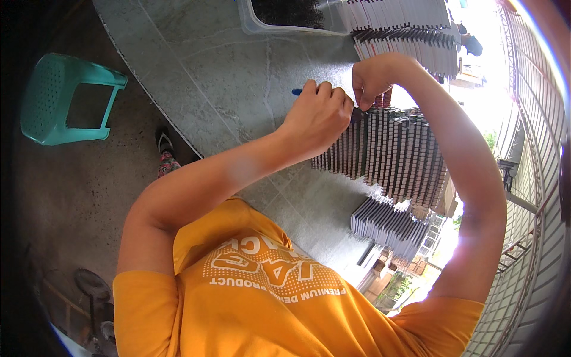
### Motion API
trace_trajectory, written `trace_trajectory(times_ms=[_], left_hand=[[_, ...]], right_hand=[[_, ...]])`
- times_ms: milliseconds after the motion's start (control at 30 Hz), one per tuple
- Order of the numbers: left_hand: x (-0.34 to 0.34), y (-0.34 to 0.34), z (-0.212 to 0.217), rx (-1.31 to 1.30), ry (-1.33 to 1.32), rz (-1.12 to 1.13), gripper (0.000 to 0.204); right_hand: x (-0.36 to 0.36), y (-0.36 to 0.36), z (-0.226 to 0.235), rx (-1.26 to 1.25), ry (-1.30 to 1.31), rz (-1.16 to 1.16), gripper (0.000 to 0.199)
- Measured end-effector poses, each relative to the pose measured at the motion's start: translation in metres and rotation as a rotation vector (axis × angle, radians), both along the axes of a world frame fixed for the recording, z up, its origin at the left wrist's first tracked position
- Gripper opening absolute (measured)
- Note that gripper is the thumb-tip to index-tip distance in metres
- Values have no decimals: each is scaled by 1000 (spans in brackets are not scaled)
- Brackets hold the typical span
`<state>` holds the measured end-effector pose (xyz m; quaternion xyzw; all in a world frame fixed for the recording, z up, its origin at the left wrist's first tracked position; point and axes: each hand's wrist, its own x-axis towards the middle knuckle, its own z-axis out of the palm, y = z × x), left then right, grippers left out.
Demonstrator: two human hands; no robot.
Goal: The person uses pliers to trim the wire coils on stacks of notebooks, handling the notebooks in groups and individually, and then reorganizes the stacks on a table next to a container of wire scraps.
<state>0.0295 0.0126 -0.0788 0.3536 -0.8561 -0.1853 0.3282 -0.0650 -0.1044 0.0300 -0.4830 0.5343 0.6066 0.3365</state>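
The left hand (318,116) is curled into a fist around a thin blue tool (297,91), a pen or small blade by its look; only its blue tip pokes out past the knuckles. The right hand (373,80) is closed in a pinch on the top edge of a dense stack of thin, flat cards (395,149) that stand on edge, packed like ribs, dark and pale stripes alternating. What exactly sits between the fingertips is too small to tell. The two hands nearly touch above that stack.

The stack rests on a grey, marbled stone counter (226,77) with a smooth, veined face and a curved rim. A second, lower bundle of similar cards (389,225) lies nearer the person, and a longer row of pale ones (410,33) runs along the far side. Just beside that row stands a clear plastic tub (279,18) with something dark inside. A mint-green plastic stool (65,98) with a perforated seat stands on the speckled concrete floor (71,190).
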Motion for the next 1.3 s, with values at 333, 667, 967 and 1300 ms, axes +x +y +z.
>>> trace_trajectory(times_ms=[333,667,967,1300], left_hand=[[1,1,-5,-55,24,56,25],[-1,-5,-5,368,67,-166,27],[1,0,-2,22,116,15,35],[2,-3,-2,271,125,-112,31]], right_hand=[[-6,3,0,-57,-39,-19,14],[-20,5,-4,-84,-115,-68,12],[-16,3,2,-102,-190,-79,15],[-19,1,4,-93,-151,-113,9]])
